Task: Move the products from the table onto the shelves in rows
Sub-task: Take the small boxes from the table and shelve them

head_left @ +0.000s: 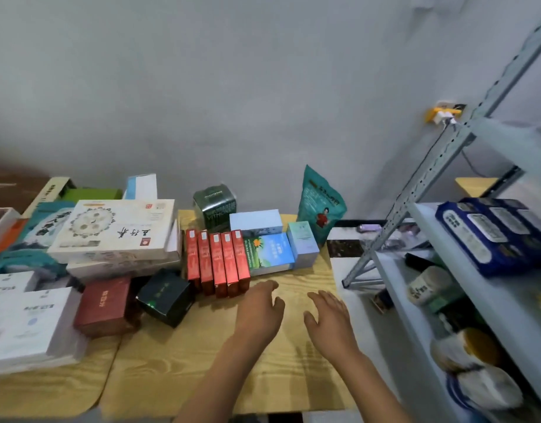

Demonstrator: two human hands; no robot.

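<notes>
Five red boxes stand in a row on the table, just beyond my left hand; my right hand is empty too, both with fingers relaxed. I judge I'm reaching; next, grip them for the shelf.

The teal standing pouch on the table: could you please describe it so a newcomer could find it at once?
Start at the wooden table and go to its far right corner, near the metal shelf post. There the teal pouch stands upright by the wall, just behind a small pale blue box. It is the only soft bag among cardboard boxes, with a small figure in red printed on its front.
</notes>
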